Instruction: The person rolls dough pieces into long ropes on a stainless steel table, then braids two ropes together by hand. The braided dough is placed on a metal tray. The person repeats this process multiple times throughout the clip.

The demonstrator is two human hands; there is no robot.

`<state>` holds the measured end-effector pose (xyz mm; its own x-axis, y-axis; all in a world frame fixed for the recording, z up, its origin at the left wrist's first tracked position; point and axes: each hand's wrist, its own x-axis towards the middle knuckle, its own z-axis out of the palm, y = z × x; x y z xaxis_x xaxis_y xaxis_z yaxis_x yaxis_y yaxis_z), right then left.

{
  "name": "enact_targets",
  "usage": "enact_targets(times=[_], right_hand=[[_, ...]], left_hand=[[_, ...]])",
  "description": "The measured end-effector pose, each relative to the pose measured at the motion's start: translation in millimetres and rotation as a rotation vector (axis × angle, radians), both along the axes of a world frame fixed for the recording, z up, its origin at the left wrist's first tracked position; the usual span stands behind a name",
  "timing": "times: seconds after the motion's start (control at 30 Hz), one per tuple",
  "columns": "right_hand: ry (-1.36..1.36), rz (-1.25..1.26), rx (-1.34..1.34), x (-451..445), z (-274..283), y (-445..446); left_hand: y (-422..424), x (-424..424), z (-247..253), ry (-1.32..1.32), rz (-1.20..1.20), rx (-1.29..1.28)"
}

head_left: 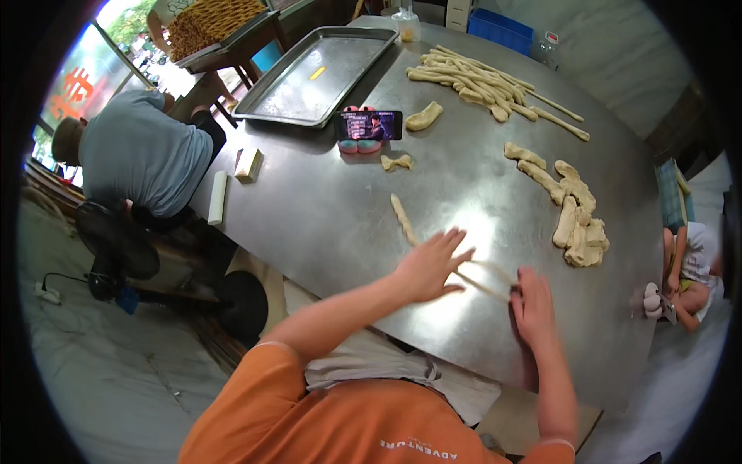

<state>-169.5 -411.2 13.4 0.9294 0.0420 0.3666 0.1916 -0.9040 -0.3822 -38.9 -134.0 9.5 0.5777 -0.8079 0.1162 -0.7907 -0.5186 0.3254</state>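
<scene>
A long thin rope of dough (pixel 404 219) lies on the steel table, twisted at its far left end. My left hand (pixel 433 267) rests flat over its middle, fingers apart. Two thin strands run from there to my right hand (pixel 532 301), which is blurred at their right end; whether its fingers grip them is unclear. Thick short dough pieces (pixel 565 223) lie in a heap to the right. Farther back is a pile of long dough strips (pixel 475 78). A curved dough piece (pixel 424 116) and a small dough scrap (pixel 397 163) lie near the phone.
A phone on a stand (pixel 369 126) stands mid-table, beside a large metal tray (pixel 255 110). A white roll (pixel 218 197) and a small box (pixel 248 165) sit near the left edge. One person (pixel 145 151) is at the left, another (pixel 695 272) at the far right.
</scene>
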Motion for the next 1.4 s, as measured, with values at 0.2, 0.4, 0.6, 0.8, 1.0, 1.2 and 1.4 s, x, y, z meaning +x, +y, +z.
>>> enact_targets(times=[0.2,0.4,0.6,0.8,1.0,1.2,1.4], right_hand=[[0.545,-0.254,0.176,43.3,36.6,-28.5],[0.257,-0.027,0.087,-21.1,-10.3,-28.6],[0.454,-0.227,0.433,24.4,38.1,-29.7],[0.259,-0.441,0.193,33.6,48.4,-17.9],[0.122,0.055,-0.115,15.3,-0.1,-15.9],[0.644,-0.311,0.346,29.3,61.7,-13.4],[0.079,0.027,-0.063,1.9,-6.0,-19.9]], left_hand=[[-33.3,-1.1,-4.1,-0.127,0.323,-0.013],[-1.2,-26.5,-5.2,-0.013,-0.095,-0.011],[-51.4,4.4,-0.6,-0.07,0.197,-0.044],[-53.0,5.9,-6.1,-0.059,0.257,-0.051],[-45.3,7.4,-9.2,-0.033,-0.001,-0.108],[-42.1,-25.8,6.9,-0.027,0.228,0.079],[-40.2,-5.1,-8.2,-0.001,-0.049,-0.047]])
